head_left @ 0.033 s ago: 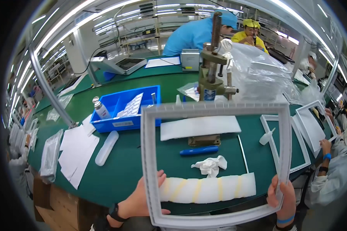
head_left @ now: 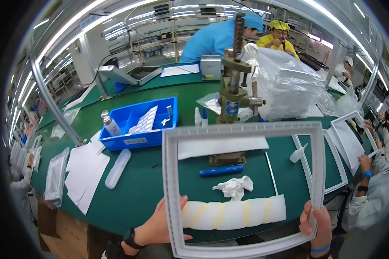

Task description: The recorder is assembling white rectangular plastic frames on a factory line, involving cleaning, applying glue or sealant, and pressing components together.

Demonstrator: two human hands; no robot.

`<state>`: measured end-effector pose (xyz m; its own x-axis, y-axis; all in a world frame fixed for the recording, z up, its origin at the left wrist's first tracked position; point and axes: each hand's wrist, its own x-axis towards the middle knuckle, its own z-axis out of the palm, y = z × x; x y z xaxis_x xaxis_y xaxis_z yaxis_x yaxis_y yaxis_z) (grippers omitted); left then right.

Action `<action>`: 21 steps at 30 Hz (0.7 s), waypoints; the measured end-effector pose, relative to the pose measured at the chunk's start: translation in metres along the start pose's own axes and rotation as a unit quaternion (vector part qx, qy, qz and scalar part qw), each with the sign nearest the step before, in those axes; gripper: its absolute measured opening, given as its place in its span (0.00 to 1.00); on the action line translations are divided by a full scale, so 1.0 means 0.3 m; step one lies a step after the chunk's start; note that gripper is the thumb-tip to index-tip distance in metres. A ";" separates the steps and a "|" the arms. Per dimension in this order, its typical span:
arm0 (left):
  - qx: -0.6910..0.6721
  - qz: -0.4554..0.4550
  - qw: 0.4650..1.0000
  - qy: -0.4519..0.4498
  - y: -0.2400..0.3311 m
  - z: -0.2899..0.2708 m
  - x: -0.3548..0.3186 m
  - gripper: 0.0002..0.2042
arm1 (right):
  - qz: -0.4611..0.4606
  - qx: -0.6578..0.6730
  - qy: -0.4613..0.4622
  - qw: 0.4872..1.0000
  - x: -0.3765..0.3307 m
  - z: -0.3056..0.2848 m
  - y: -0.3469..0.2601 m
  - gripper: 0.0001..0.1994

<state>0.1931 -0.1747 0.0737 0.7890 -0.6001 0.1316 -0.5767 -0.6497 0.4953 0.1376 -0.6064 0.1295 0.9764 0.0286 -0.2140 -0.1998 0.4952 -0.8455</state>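
Note:
A white rectangular frame (head_left: 242, 131) is held up, tilted, above the near edge of the table. My left hand (head_left: 160, 224) grips its left side low down, with the thumb and fingertips showing inside the opening. My right hand (head_left: 317, 226) is closed around the lower right corner, fingers curled over the inner edge. Through the opening I see a white foam strip with yellow tape bands (head_left: 235, 214), a crumpled white tissue (head_left: 234, 187), a blue pen (head_left: 221, 170), a thin white rod (head_left: 272, 172) and a second foam strip (head_left: 224, 146), partly covered by the frame.
A green hand press (head_left: 233, 99) stands behind the frame. Left of it are a blue divided bin (head_left: 136, 140), a clear plastic case (head_left: 118, 168) and white paper sheets (head_left: 84, 177). To the right lie another white frame (head_left: 341, 172) and a small dropper bottle (head_left: 298, 154). Co-workers sit around.
The far side of the white frame has dropped slightly toward me, now overlapping the rear foam strip and uncovering small bottles by the press. Both hands keep their hold.

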 end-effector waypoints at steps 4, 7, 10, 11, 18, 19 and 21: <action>-0.026 -0.024 0.999 -0.040 -0.040 0.050 0.023 0.52 | 0.062 -0.024 0.072 0.995 -0.019 -0.051 0.016 0.13; -0.113 -0.068 0.991 0.020 -0.014 0.048 0.033 0.54 | 0.113 -0.014 0.067 0.991 0.050 -0.065 0.011 0.08; -0.147 -0.106 0.983 0.004 -0.028 0.052 0.025 0.57 | 0.149 0.008 0.057 0.987 0.144 -0.065 0.028 0.09; -0.147 -0.106 0.983 0.005 -0.040 0.049 0.030 0.57 | 0.163 0.028 0.052 0.985 0.171 -0.066 0.032 0.10; -0.104 -0.071 0.991 -0.051 -0.033 0.013 0.058 0.56 | 0.164 -0.067 0.064 0.982 0.300 0.013 0.005 0.12; -0.117 -0.077 0.988 -0.071 -0.032 0.007 0.067 0.56 | 0.150 -0.145 0.057 0.976 0.302 0.024 -0.005 0.13; -0.120 -0.057 0.990 -0.046 -0.046 0.023 0.053 0.56 | 0.122 -0.190 0.051 0.973 0.314 0.007 0.013 0.14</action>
<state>0.2121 -0.1785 0.0629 0.8171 -0.5764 -0.0102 -0.4098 -0.5931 0.6930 0.2289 -0.5999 0.1071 0.8870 0.0088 -0.4617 -0.4590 0.1264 -0.8794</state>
